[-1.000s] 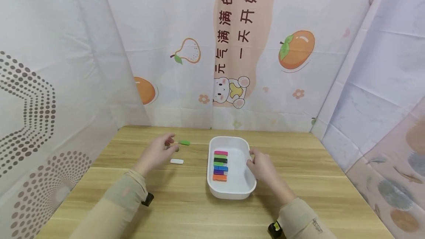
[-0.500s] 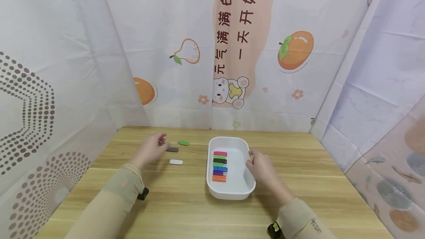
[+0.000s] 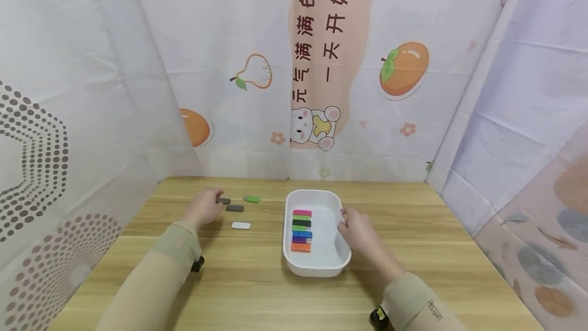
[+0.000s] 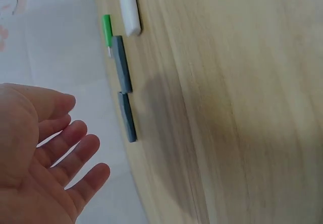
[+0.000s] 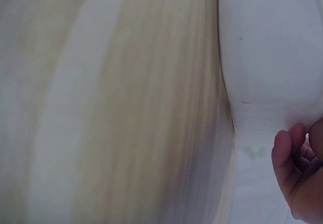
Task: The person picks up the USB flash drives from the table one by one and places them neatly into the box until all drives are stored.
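Observation:
My left hand [image 3: 205, 207] is over the table's back left, fingers loosely bent and holding nothing in the left wrist view. Close beside it lie two dark grey sticks [image 4: 122, 65], end to end. A green USB stick [image 4: 107, 31] with a metal tip lies just beyond them, and a white stick [image 4: 129, 7] lies nearer the front. At the table's middle stands a white plastic basin [image 3: 332, 218], its right rim pinched by my right hand [image 3: 363, 231]. In a column along its left side are several small coloured sticks, among them a pink one [image 3: 302, 213] and an orange one [image 3: 300, 247].
The wooden table [image 3: 248, 290] ends at a printed curtain [image 3: 229, 132] along the back. More patterned cloth hangs on the left [image 3: 92, 132] and on the right [image 3: 514, 132].
My left hand has drawn back to the left, uncovering both dark grey sticks. The right hand stays at the basin's rim, and the view has shifted slightly.

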